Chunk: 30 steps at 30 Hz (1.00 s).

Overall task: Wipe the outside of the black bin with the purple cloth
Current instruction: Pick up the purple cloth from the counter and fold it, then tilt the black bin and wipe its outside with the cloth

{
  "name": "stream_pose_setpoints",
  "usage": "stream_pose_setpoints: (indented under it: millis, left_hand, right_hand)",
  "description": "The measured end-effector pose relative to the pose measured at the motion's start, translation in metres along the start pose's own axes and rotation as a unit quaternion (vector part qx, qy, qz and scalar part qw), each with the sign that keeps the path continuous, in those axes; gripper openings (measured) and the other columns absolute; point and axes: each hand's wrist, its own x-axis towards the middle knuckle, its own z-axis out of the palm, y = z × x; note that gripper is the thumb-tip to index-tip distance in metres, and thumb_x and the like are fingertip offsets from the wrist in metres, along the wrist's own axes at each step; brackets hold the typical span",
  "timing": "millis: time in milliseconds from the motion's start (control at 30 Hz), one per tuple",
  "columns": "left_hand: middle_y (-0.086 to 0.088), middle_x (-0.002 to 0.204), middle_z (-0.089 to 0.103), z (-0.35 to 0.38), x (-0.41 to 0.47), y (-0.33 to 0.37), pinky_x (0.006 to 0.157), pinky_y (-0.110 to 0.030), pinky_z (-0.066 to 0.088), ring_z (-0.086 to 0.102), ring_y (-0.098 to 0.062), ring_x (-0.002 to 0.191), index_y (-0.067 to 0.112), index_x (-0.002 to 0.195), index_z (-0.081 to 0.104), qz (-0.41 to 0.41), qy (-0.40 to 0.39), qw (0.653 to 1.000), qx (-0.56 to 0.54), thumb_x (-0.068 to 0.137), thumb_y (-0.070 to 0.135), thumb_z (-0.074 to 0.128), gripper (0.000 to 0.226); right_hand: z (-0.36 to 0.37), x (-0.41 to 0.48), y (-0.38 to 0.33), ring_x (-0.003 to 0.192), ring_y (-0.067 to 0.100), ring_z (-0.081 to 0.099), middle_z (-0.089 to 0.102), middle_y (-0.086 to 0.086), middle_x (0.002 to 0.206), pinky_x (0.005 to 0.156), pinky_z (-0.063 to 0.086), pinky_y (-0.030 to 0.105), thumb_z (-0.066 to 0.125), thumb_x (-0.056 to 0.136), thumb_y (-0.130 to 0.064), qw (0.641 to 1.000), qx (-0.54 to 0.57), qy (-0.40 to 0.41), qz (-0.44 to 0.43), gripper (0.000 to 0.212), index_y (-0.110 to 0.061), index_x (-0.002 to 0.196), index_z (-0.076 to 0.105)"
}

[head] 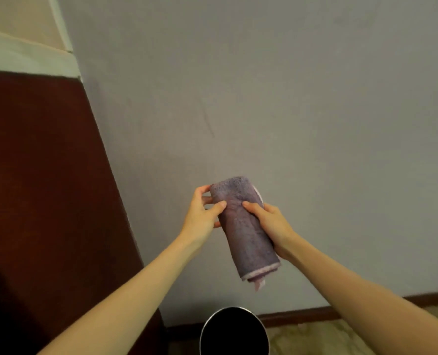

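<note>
A folded purple cloth is held up in the air in front of a grey wall. My left hand grips its upper left edge, thumb on the front. My right hand holds its right side, thumb pressed on the front face. The cloth's pale hem hangs at its lower end. Well below the cloth, the round black bin stands on the floor at the bottom edge, seen from above with a shiny rim; its outside is hidden. Neither hand touches the bin.
A dark red-brown panel fills the left side, right beside the bin. A brown skirting board runs along the wall's foot. Patterned beige floor lies to the right of the bin.
</note>
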Motion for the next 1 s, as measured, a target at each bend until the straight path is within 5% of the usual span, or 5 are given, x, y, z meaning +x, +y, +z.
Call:
stream_pose_setpoints:
  millis: [267, 433, 800, 933, 1000]
  left_hand:
    - [-0.010, 0.110, 0.054, 0.012, -0.030, -0.152, 0.063, -0.031, 0.054, 0.055, -0.006, 0.084, 0.009, 0.129, 0.040, -0.028, 0.008, 1.000, 0.010, 0.089, 0.000, 0.055, 0.044]
    - [-0.011, 0.113, 0.053, 0.027, -0.056, -0.244, 0.052, -0.019, 0.054, 0.055, -0.003, 0.083, 0.004, 0.126, 0.043, -0.047, -0.011, 0.999, 0.015, 0.089, -0.001, 0.053, 0.038]
    - [-0.006, 0.119, 0.058, 0.057, -0.106, -0.365, 0.067, -0.020, 0.056, 0.060, -0.009, 0.095, 0.010, 0.128, 0.045, -0.060, -0.090, 0.994, 0.001, 0.095, 0.004, 0.044, 0.033]
    - [-0.004, 0.129, 0.057, 0.056, -0.125, -0.402, 0.094, -0.032, 0.047, 0.060, -0.014, 0.105, 0.013, 0.136, 0.040, -0.060, -0.113, 0.980, 0.151, 0.097, 0.016, 0.042, 0.039]
    - [-0.002, 0.131, 0.056, 0.050, -0.141, -0.425, 0.097, -0.034, 0.044, 0.056, -0.017, 0.114, 0.015, 0.134, 0.043, -0.008, -0.152, 0.926, 0.344, 0.097, 0.029, 0.042, 0.040]
  right_hand:
    - [-0.045, -0.009, 0.148, 0.074, 0.017, 0.072, 0.075, 0.008, 0.083, 0.056, 0.053, 0.022, 0.066, 0.086, -0.022, 1.000, -0.005, 0.006, 0.026, 0.018, -0.005, 0.090, 0.070]
    - [-0.083, -0.026, 0.230, 0.074, 0.015, 0.072, 0.076, 0.005, 0.080, 0.056, 0.052, 0.020, 0.073, 0.080, -0.023, 0.997, -0.060, 0.016, 0.036, 0.019, -0.006, 0.087, 0.071]
    - [-0.138, -0.070, 0.334, 0.073, 0.012, 0.071, 0.075, 0.000, 0.078, 0.057, 0.052, 0.022, 0.066, 0.082, -0.008, 0.997, -0.072, 0.036, -0.003, 0.011, -0.010, 0.092, 0.067]
    - [-0.164, -0.087, 0.360, 0.072, 0.015, 0.071, 0.075, 0.001, 0.077, 0.055, 0.053, 0.023, 0.069, 0.079, -0.012, 0.994, -0.049, 0.096, -0.006, 0.010, -0.012, 0.090, 0.068]
    - [-0.180, -0.096, 0.375, 0.072, 0.017, 0.072, 0.075, 0.004, 0.077, 0.055, 0.053, 0.025, 0.071, 0.076, -0.014, 0.988, -0.035, 0.148, 0.000, 0.012, -0.011, 0.088, 0.069]
